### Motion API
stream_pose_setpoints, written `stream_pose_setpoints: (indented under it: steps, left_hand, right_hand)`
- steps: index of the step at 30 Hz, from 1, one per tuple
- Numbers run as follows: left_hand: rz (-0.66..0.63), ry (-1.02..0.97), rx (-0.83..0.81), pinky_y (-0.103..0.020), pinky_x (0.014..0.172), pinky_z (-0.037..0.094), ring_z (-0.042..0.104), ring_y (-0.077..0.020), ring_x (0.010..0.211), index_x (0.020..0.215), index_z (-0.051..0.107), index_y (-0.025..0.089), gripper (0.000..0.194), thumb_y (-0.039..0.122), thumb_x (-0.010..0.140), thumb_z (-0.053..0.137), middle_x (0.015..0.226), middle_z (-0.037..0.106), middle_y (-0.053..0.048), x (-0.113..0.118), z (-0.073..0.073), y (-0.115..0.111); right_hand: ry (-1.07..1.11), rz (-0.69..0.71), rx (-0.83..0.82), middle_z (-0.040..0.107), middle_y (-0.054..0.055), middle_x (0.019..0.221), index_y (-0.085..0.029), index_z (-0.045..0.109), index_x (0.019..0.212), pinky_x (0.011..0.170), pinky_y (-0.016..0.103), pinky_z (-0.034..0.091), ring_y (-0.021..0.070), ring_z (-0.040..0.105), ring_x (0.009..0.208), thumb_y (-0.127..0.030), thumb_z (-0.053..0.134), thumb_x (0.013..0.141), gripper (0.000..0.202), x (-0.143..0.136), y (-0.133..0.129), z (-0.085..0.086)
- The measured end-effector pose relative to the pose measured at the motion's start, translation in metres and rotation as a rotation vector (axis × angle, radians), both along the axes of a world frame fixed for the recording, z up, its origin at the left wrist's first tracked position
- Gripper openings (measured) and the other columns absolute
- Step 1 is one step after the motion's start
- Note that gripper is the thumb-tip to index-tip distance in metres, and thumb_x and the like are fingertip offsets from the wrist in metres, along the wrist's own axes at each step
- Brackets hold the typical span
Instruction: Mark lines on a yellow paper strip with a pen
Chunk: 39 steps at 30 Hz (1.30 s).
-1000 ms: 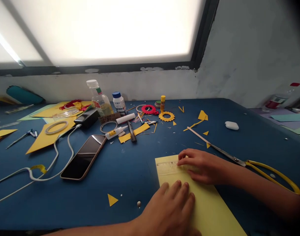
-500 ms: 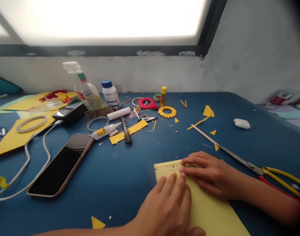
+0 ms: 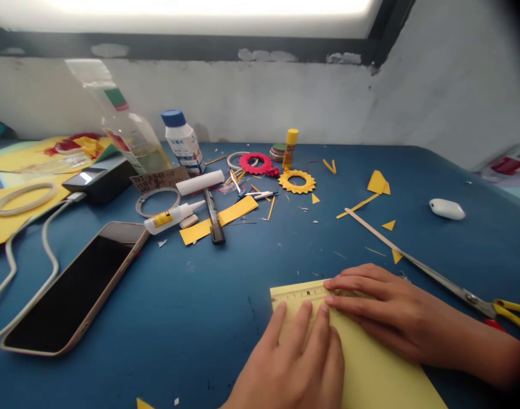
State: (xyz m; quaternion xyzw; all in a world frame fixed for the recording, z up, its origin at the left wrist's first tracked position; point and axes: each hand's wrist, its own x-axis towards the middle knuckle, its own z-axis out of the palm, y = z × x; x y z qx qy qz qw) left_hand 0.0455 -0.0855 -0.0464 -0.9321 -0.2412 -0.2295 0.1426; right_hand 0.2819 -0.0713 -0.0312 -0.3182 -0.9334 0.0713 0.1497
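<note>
A pale yellow sheet of paper (image 3: 370,369) lies on the blue table (image 3: 226,295) in front of me, with a clear ruler (image 3: 298,293) along its far edge. My left hand (image 3: 298,363) rests flat on the sheet, fingertips touching the ruler. My right hand (image 3: 383,309) lies flat beside it, fingers pressing on the ruler's right part and the sheet. Neither hand grips anything.
Long scissors with yellow handles (image 3: 456,287) lie to the right. A phone (image 3: 68,287) on a white cable lies left. Farther back are a glue tube (image 3: 170,217), black marker (image 3: 213,218), yellow strip (image 3: 219,218), bottles (image 3: 181,142), paper rings (image 3: 297,182) and scraps.
The view has tilted down and come closer. My left hand slid forward until its fingertips reached the ruler. My right hand stays on the ruler.
</note>
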Motion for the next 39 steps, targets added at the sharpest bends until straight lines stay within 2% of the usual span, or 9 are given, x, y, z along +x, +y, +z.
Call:
stream_pose_setpoints:
  steps: [6, 13, 26, 39]
  left_hand:
    - [0.015, 0.02, -0.018, -0.035, 0.085, 0.044, 0.06, -0.0217, 0.103, 0.105, 0.062, 0.018, 0.034, 0.025, 0.094, 0.031, 0.114, 0.066, -0.002, -0.0002, 0.0007, -0.0006]
    - [0.0, 0.021, -0.048, -0.036, 0.085, 0.044, 0.06, -0.0255, 0.104, 0.106, 0.063, 0.015, 0.047, 0.05, 0.092, 0.034, 0.115, 0.066, -0.005, -0.0004, 0.0025, 0.0006]
    - [-0.023, 0.078, -0.108, -0.038, 0.087, 0.043, 0.057, -0.0285, 0.109, 0.113, 0.06, 0.013, 0.049, 0.05, 0.09, 0.037, 0.121, 0.062, -0.009, -0.0009, 0.0011, -0.0006]
    - [-0.009, 0.07, -0.132, -0.038, 0.085, 0.046, 0.059, -0.029, 0.108, 0.112, 0.061, 0.013, 0.048, 0.049, 0.088, 0.04, 0.12, 0.063, -0.009, 0.0, 0.0039, -0.0015]
  right_hand:
    - [0.006, -0.033, 0.001, 0.061, 0.009, 0.121, -0.019, 0.056, 0.122, 0.092, 0.036, 0.046, 0.0214, 0.053, 0.111, -0.015, 0.048, 0.088, 0.036, -0.0006, -0.0012, -0.0033]
    - [0.014, -0.046, -0.007, 0.061, 0.009, 0.121, -0.02, 0.057, 0.122, 0.092, 0.036, 0.046, 0.021, 0.053, 0.111, -0.014, 0.048, 0.087, 0.036, -0.001, -0.0016, -0.0038]
    - [0.036, -0.072, -0.012, 0.062, 0.01, 0.119, -0.021, 0.059, 0.12, 0.091, 0.035, 0.047, 0.0207, 0.055, 0.109, -0.016, 0.048, 0.087, 0.035, -0.0031, -0.002, -0.0024]
    - [0.025, -0.07, -0.025, 0.061, 0.01, 0.12, -0.02, 0.058, 0.121, 0.092, 0.036, 0.046, 0.0205, 0.054, 0.111, -0.015, 0.048, 0.087, 0.035, -0.003, -0.0029, -0.0023]
